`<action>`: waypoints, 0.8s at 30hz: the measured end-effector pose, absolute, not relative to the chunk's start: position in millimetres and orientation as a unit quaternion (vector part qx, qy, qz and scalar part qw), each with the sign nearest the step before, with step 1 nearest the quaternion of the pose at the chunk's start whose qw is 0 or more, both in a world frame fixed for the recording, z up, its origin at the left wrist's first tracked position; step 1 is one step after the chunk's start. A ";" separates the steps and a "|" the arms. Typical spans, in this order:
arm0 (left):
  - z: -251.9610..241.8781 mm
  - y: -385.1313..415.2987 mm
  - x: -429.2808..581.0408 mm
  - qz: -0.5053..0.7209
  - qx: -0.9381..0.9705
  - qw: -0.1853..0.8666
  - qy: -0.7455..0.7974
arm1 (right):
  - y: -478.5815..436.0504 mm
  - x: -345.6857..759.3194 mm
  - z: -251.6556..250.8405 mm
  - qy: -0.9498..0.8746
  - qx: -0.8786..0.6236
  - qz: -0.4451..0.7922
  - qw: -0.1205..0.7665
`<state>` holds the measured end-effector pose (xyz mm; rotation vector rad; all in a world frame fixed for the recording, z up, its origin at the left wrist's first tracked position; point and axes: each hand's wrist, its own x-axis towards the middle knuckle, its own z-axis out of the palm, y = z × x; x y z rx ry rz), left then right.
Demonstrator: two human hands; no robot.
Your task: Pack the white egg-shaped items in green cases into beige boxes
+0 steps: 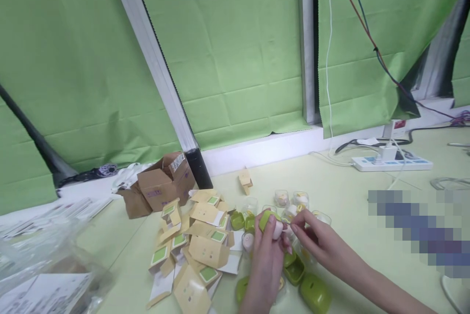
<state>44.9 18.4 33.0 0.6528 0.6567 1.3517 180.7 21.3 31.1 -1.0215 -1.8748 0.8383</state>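
Observation:
My left hand (265, 255) is closed around a small rounded case (267, 219), green on one side with a white part (277, 230) facing right. Close against its right side, my right hand (316, 234) has thumb and forefinger pinched together; what is between them is too small to make out. Around and beneath both hands lie green cases, among them an open green case (294, 271) and a closed green case (316, 293). Several clear cups with pale contents, such as a clear cup (281, 197), stand just beyond the fingers.
Opened yellow cartons (207, 251) lie piled left of my hands, with a brown cardboard box (165, 189) behind them. One small carton (245, 181) sits farther back. Plastic-wrapped papers (55, 289) occupy the near left. A power strip (411, 163) with cables lies at the back right.

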 end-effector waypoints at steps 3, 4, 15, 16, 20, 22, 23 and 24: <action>30.5 17.7 46.2 0.608 0.283 0.684 0.289 | 21.5 180.7 29.5 -0.752 -0.415 0.311 0.407; 29.4 17.8 46.6 0.607 0.283 0.685 0.286 | 21.5 180.3 28.3 -0.752 -0.417 0.308 0.408; 19.3 16.9 55.0 0.627 0.238 0.679 0.299 | 27.6 181.9 -1.3 -0.828 -0.435 0.089 0.342; 20.6 15.7 55.5 0.622 0.242 0.682 0.299 | 28.2 182.5 1.2 -0.827 -0.433 0.096 0.347; 28.6 11.3 53.3 0.609 0.282 0.676 0.304 | 28.3 181.6 18.7 -0.775 -0.441 0.218 0.397; 31.1 10.2 51.7 0.622 0.308 0.636 0.336 | 27.1 179.0 24.3 -0.733 -0.458 0.295 0.407; 31.4 10.0 51.4 0.629 0.324 0.611 0.356 | 26.4 177.4 25.1 -0.717 -0.462 0.327 0.407; 31.2 10.0 51.4 0.630 0.339 0.591 0.373 | 26.0 175.9 24.8 -0.707 -0.459 0.354 0.406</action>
